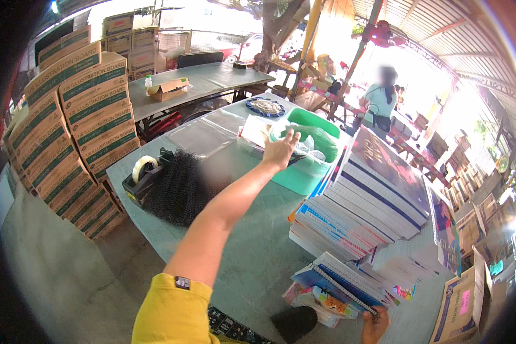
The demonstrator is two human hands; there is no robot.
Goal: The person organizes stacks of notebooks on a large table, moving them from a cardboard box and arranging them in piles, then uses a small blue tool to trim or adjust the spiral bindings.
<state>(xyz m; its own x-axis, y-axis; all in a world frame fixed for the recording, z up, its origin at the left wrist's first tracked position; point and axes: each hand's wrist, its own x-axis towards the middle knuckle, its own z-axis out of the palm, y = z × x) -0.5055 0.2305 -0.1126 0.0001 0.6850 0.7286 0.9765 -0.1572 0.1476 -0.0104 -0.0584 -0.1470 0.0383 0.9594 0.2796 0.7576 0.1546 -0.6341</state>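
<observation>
Spiral notebook (330, 285) seemingly slants near-right.

Reaching with the left hand (280, 152) over the green bin (301, 179), perhaps touching the plastic (328, 148) inside (hard to tell). Gripping a blue spiral notebook (329, 284) with the right hand (375, 325), nearer than the bin. Showing stacked notebooks (358, 200) right of the bin, on the bench (252, 246).

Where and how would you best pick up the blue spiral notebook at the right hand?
I'd probably take the blue spiral notebook by the near end of its black coil, coming from the person's own side, where the right hand sits. The coil slants toward that hand, while the taller notebook stack crowds the far side.
</observation>
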